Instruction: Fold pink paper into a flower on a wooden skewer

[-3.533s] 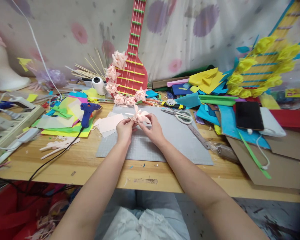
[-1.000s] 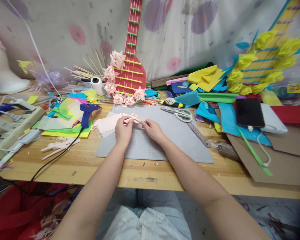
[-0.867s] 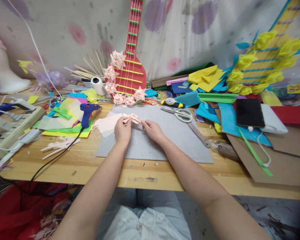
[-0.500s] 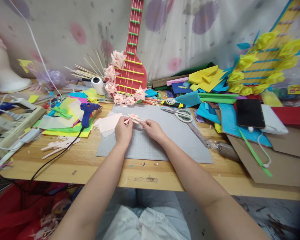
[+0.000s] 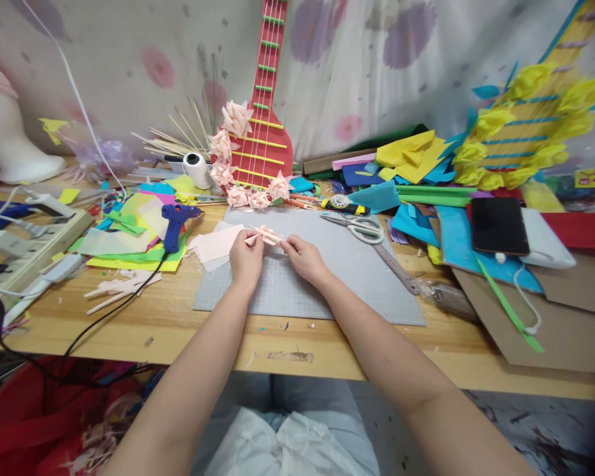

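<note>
Over the grey cutting mat [image 5: 297, 291], both my hands meet at a small piece of pale pink paper [image 5: 268, 231]. It looks partly curled, with a thin pale strip or stick along it; which one, I cannot tell. My left hand [image 5: 246, 261] pinches the paper's left end. The fingertips of my right hand [image 5: 305, 256] are closed on its right end. Flat pink paper sheets [image 5: 217, 243] lie just left of my left hand. Behind stands a red paper lute shape [image 5: 262, 152] with pink paper flowers [image 5: 237, 119] along its lower left edge.
Scissors [image 5: 367, 229], a metal ruler [image 5: 395, 268] and a yellow-black cutter [image 5: 346, 203] lie on the right. A blue glue gun [image 5: 174, 225] stands on coloured sheets at left, its cord crossing the table. Farther right are a black phone [image 5: 499, 226], cardboard [image 5: 535, 330] and a yellow-flowered instrument [image 5: 515, 132].
</note>
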A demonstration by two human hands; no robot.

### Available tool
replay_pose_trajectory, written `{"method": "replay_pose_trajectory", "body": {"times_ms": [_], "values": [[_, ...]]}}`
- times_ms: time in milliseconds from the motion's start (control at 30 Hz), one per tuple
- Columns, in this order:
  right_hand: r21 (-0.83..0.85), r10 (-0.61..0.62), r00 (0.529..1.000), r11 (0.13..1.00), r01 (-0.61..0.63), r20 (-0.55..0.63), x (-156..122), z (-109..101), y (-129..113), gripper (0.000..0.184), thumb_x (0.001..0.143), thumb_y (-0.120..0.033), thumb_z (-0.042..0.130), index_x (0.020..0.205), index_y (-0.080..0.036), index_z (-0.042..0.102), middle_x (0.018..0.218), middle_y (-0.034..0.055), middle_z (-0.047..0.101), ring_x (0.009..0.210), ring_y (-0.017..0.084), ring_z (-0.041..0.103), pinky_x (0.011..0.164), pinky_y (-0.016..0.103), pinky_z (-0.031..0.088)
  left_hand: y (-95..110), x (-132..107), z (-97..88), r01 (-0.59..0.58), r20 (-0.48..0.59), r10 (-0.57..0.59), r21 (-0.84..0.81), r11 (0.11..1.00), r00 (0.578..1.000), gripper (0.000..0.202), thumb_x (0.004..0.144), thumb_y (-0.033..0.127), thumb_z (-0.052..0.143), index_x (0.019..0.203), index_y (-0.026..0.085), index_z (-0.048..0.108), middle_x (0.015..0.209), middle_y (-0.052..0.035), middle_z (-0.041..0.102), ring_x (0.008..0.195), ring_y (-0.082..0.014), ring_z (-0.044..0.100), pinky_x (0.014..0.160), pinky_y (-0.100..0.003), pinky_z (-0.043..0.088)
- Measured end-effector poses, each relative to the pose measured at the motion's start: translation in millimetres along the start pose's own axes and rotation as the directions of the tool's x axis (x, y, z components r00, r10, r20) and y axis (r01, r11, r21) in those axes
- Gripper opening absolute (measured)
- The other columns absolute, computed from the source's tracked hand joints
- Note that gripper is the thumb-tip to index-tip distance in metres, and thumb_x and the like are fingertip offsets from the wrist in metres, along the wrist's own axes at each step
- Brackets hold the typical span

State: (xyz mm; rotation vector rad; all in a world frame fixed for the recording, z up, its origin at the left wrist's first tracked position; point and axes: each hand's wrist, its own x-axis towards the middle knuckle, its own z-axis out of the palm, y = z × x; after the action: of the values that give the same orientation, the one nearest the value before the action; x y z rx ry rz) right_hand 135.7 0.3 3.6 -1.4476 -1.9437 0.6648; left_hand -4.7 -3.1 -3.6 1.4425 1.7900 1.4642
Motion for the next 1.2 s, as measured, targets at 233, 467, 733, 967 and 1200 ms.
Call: {"method": "replay_pose_trajectory", "body": {"times_ms": [233, 467, 733, 967, 1200], "values": [[-0.059, 0.001, 1.000, 0.998, 0.001, 0.029, -0.8, -3.5, -4.1, 0.035, 0.085, -0.042, 0.032, 0.068, -0.020, 0.053, 0.059, -0.0011, 0.053, 0.056, 0.011, 0.046, 0.054, 0.021, 0.028, 2.5, 0.0, -1.2, -0.047, -0.046, 0.050, 0.054, 0.997, 0.998, 0.014, 0.071, 0.031, 0.051, 0.079, 0.020, 0.053, 0.076, -0.0003, 0.059, 0.070, -0.0119, 0.055, 0.069, -0.025, 0.043], [-0.128, -0.001, 0.999, 0.992, 0.006, 0.043, 0.7, -4.2, -2.8, 0.040, 0.087, -0.043, 0.027, 0.072, -0.021, 0.057, 0.064, 0.0009, 0.058, 0.059, 0.013, 0.049, 0.056, 0.022, 0.029, 0.7, 0.6, 2.3, 0.066, 0.061, -0.057, -0.152, 0.986, 0.997, 0.020, 0.072, 0.035, 0.051, 0.082, 0.018, 0.052, 0.080, -0.0021, 0.060, 0.067, -0.0115, 0.056, 0.055, -0.023, 0.046], [-0.263, 0.034, 0.995, 0.965, -0.007, 0.098, -1.7, -4.9, -8.3, 0.037, 0.089, -0.039, 0.026, 0.079, -0.021, 0.057, 0.070, 0.0043, 0.062, 0.063, 0.014, 0.052, 0.057, 0.024, 0.028, -3.7, 1.5, 1.4, -0.022, 0.018, 0.023, -0.018, 1.000, 1.000, 0.016, 0.071, 0.034, 0.053, 0.072, 0.018, 0.051, 0.073, -0.0011, 0.058, 0.067, -0.0114, 0.054, 0.064, -0.025, 0.045], [-0.339, 0.017, 0.997, 0.940, -0.039, -0.069, -8.3, -5.0, -15.3, 0.035, 0.084, -0.047, 0.038, 0.103, -0.020, 0.048, 0.088, 0.0069, 0.063, 0.074, 0.018, 0.056, 0.058, 0.025, 0.030, 2.7, -0.2, -1.3, -0.070, 0.004, 0.070, 0.108, 0.992, 0.998, 0.012, 0.072, 0.029, 0.052, 0.068, 0.019, 0.050, 0.070, -0.0005, 0.057, 0.067, -0.0125, 0.052, 0.065, -0.026, 0.041], [-0.412, -0.056, 0.998, 0.910, 0.047, -0.010, -6.4, -4.8, -21.6, 0.037, 0.089, -0.033, 0.029, 0.124, -0.027, 0.037, 0.097, 0.0065, 0.056, 0.083, 0.018, 0.054, 0.064, 0.025, 0.035, 10.5, -4.7, 1.3, -0.198, 0.019, 0.201, 0.288, 0.937, 0.979, 0.006, 0.075, 0.025, 0.050, 0.072, 0.019, 0.049, 0.078, -0.0021, 0.057, 0.076, -0.0149, 0.053, 0.068, -0.026, 0.038]]}}
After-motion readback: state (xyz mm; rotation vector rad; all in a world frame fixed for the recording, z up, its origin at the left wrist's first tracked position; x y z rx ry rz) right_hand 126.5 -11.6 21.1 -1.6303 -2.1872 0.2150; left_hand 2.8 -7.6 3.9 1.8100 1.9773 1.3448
